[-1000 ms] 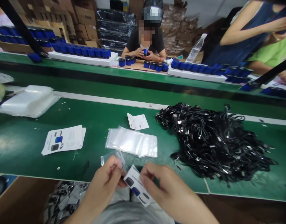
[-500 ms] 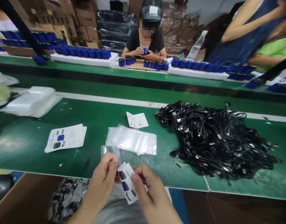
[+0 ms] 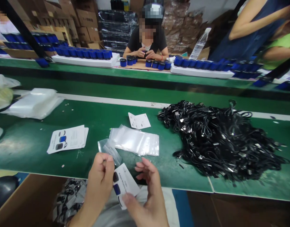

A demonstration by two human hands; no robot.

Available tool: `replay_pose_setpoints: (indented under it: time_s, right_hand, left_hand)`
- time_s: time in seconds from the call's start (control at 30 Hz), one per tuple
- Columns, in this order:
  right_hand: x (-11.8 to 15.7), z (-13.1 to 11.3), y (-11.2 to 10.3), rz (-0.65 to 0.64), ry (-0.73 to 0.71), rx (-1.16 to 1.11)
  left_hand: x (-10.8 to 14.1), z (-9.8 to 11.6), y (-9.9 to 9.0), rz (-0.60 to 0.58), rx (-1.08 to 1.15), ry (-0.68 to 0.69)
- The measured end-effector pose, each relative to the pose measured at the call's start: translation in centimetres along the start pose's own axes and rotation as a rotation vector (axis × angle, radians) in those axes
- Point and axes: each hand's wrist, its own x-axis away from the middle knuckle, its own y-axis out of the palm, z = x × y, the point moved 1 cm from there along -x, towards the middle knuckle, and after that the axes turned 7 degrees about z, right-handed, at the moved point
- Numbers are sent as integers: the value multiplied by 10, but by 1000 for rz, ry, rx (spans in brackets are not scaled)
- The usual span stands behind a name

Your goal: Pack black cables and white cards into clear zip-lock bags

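Note:
My left hand is closed in a pinch on a small clear plastic bag, which sticks out past its fingertips. Against that hand's right side is a printed leaflet with pictures of dark and blue items; whether the left fingers also grip it is hidden. My right hand has its fingers spread apart, and its thumb lies over the leaflet's lower edge. Just beyond the hands lies a stack of flat clear bags, with a folded leaflet behind it. To the left rests a leaflet stack.
A large heap of black USB cables covers the right of the green table. Plastic packaging lies far left. Below the edge is a box of bagged items. Across the bench, a person handles something among blue jars.
My right hand's fingers have opened away from the leaflet, which has turned and spread wider into view. My left hand has shifted slightly left with the bag.

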Motion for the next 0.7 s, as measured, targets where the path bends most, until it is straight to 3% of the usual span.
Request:
replay_pose_setpoints:
  time_s: [0.13, 0.2, 0.27, 0.37, 0.5, 0.6, 0.7]
  right_hand:
    - [11, 7, 5, -160, 136, -25]
    - [7, 6, 5, -257, 138, 40]
    - [-1, 2, 2, -267, 45, 130]
    - [-13, -6, -6, -171, -175, 212]
    - [-17, -10, -12, -132, -447, 223]
    - [-15, -9, -13, -164, -532, 392]
    - [-16, -7, -13, -231, -528, 605]
  left_hand:
    - [-1, 2, 1, 53, 0, 11]
    - [-1, 3, 1, 51, 5, 15]
    - [0, 3, -1, 18, 16, 16]
    - [1, 2, -4, -60, -10, 53]
    - [6, 3, -5, -95, -96, 209]
    - [10, 6, -3, -95, -99, 351]
    - [14, 6, 0, -98, -132, 557]
